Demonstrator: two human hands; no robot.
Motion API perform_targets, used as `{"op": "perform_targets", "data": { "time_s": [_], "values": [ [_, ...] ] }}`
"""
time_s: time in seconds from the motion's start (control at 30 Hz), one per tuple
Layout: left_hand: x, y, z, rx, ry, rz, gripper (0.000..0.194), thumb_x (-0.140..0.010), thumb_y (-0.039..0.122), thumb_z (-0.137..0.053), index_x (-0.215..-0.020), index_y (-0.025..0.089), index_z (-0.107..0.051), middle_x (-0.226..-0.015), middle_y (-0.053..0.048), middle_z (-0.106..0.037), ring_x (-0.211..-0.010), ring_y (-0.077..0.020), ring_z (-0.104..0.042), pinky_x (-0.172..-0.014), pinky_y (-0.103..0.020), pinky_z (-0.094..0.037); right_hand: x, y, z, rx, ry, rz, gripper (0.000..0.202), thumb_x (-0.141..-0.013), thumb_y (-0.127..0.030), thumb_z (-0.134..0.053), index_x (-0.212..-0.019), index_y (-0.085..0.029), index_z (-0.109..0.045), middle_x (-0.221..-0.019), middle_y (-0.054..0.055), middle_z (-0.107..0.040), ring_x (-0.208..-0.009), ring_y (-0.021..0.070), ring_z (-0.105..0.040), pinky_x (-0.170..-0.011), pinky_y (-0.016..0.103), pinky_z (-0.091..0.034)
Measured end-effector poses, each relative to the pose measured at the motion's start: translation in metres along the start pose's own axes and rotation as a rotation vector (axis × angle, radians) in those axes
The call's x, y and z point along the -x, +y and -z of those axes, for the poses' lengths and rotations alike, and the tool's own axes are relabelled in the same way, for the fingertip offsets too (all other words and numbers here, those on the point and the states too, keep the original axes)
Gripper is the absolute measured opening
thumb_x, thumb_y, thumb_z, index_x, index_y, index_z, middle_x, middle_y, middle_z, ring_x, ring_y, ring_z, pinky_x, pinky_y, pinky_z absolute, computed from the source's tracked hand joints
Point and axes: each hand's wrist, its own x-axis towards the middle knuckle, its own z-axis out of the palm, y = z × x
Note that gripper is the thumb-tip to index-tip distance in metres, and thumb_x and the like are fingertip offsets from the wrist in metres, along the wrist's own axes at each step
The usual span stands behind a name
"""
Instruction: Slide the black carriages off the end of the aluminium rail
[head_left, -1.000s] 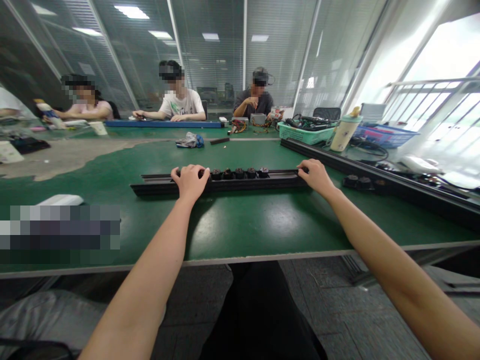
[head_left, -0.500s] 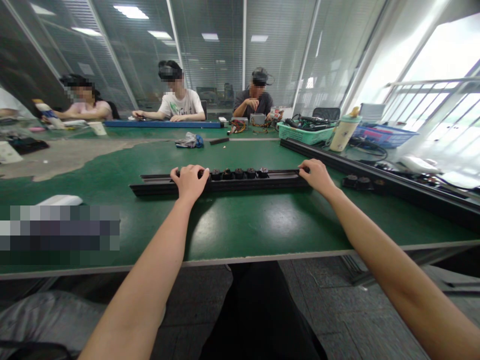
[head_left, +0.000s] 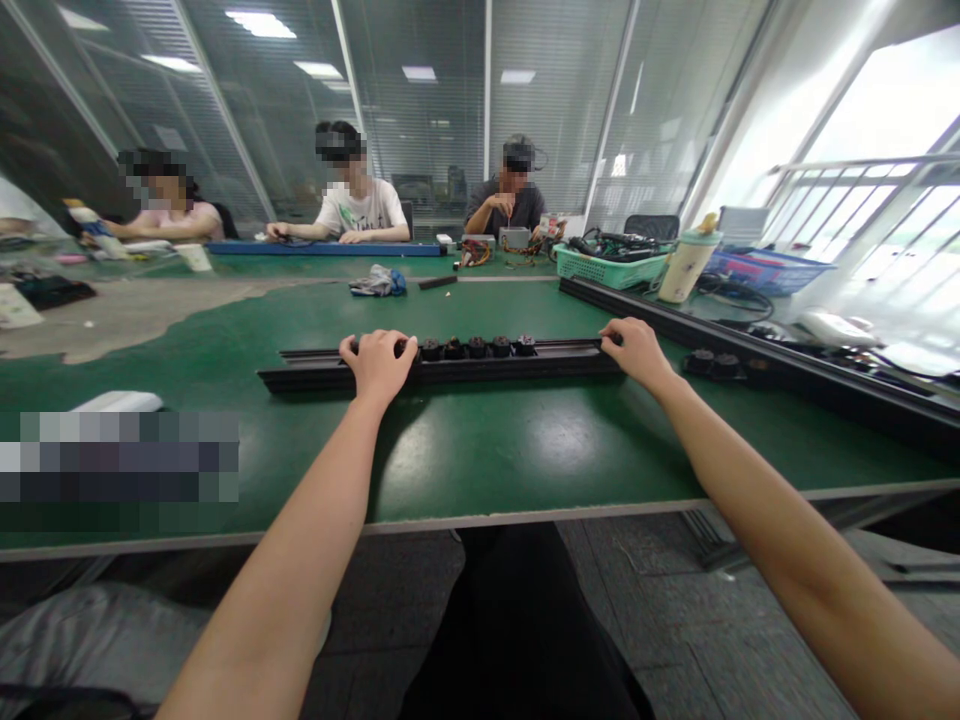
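Note:
A long black strip casing (head_left: 517,371), open along its top like a channel, lies crosswise on the green table. Several round black modules that look like sockets (head_left: 477,347) stand in a row inside it. My left hand (head_left: 381,360) is closed from above over the left end of that row, thumb and fingers around the modules there; its palm hides part of them. At the casing's right end, my right hand (head_left: 630,345) pinches with thumb and fingers; exactly what lies between those fingertips is partly hidden.
Another long black casing (head_left: 750,360) runs along the right, with loose round modules (head_left: 712,363) beside it. Beyond are a green basket (head_left: 611,268) of dark parts, a tumbler (head_left: 690,265) and gloves (head_left: 379,282). Co-workers (head_left: 364,210) sit across the table.
Almost nothing differs. Both hands keep their places on the casing, and the view has shifted very slightly.

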Motion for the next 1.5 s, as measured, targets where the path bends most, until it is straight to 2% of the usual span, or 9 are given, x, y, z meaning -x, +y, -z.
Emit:
{"op": "perform_targets", "data": {
  "time_s": [0.4,0.73,0.93,1.1,1.5],
  "values": [
    [0.000,-0.001,-0.001,0.008,0.004,-0.004,0.028,-0.104,0.045,-0.051,-0.095,0.028,-0.073,-0.120,-0.010,-0.078,-0.123,-0.0336,-0.062,-0.123,-0.060,-0.024,0.000,0.013,0.003,0.026,-0.013,0.028,0.017,-0.085,-0.021,-0.056,-0.088,-0.025,-0.072,-0.094,0.014,-0.075,-0.100,0.0352,-0.066,-0.100,0.054,-0.050],
    [0.000,-0.001,-0.001,0.008,0.000,-0.002,0.029,-0.103,0.044,-0.051,-0.097,0.028,-0.075,-0.119,-0.010,-0.078,-0.123,-0.0344,-0.061,-0.123,-0.060,-0.024,0.000,0.010,0.006,0.036,-0.027,0.009,0.015,-0.082,-0.020,-0.056,-0.087,-0.025,-0.070,-0.092,0.013,-0.074,-0.097,0.0351,-0.065,-0.098,0.054,-0.050],
    [0.000,0.000,0.000,0.009,0.001,0.002,0.029,-0.103,0.044,-0.052,-0.097,0.029,-0.075,-0.120,-0.010,-0.078,-0.123,-0.0342,-0.061,-0.122,-0.060,-0.024,0.001,0.008,0.007,0.019,0.015,0.007,0.013,-0.079,-0.020,-0.057,-0.082,-0.026,-0.068,-0.087,0.012,-0.073,-0.094,0.0341,-0.064,-0.098,0.053,-0.051],
    [0.000,0.000,-0.001,0.012,-0.003,0.006,0.030,-0.104,0.044,-0.052,-0.099,0.028,-0.076,-0.121,-0.011,-0.078,-0.124,-0.0344,-0.062,-0.123,-0.059,-0.023,0.001,0.013,0.007,0.029,0.018,-0.001,0.013,-0.081,-0.019,-0.055,-0.082,-0.025,-0.067,-0.091,0.014,-0.073,-0.094,0.0342,-0.064,-0.100,0.054,-0.051],
    [0.001,0.002,0.001,0.024,-0.005,0.005,0.030,-0.103,0.043,-0.051,-0.099,0.028,-0.077,-0.120,-0.009,-0.078,-0.124,-0.0346,-0.061,-0.123,-0.060,-0.023,0.001,0.024,0.008,0.025,0.005,-0.025,0.015,-0.082,-0.022,-0.059,-0.086,-0.025,-0.073,-0.090,0.012,-0.071,-0.095,0.0332,-0.063,-0.098,0.052,-0.050]
  ]
}}
